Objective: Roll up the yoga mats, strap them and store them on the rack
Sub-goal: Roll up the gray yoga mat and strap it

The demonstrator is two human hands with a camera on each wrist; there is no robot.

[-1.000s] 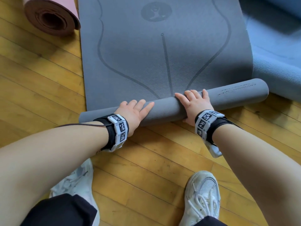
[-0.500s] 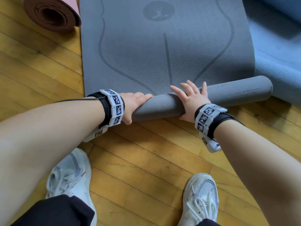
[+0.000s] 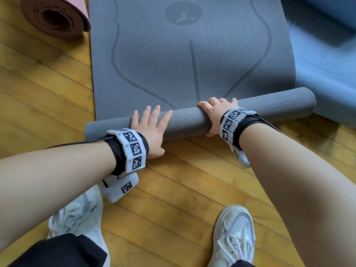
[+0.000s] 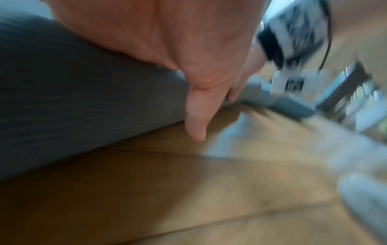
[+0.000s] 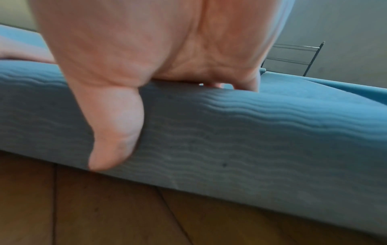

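A grey yoga mat (image 3: 192,64) lies on the wooden floor, its near end wound into a roll (image 3: 269,106) that runs across the view. My left hand (image 3: 152,124) lies flat on the roll's left part, fingers straight and spread. My right hand (image 3: 215,112) grips the roll near its middle, fingers curled over the far side and thumb on the near side. The right wrist view shows the thumb (image 5: 113,132) pressed on the ribbed roll (image 5: 251,132). The blurred left wrist view shows my left palm (image 4: 167,41) on the roll (image 4: 83,91).
A rolled pink and brown mat (image 3: 55,18) lies at the far left. A blue mat (image 3: 323,78) lies spread to the right, touching the roll's end. My two white shoes (image 3: 235,236) stand close behind the roll. A metal rack (image 5: 293,56) stands by the wall.
The left hand has shifted right along the roll and now lies flat with spread fingers. The right hand's fingers have curled over the roll. The roll has advanced slightly up the mat.
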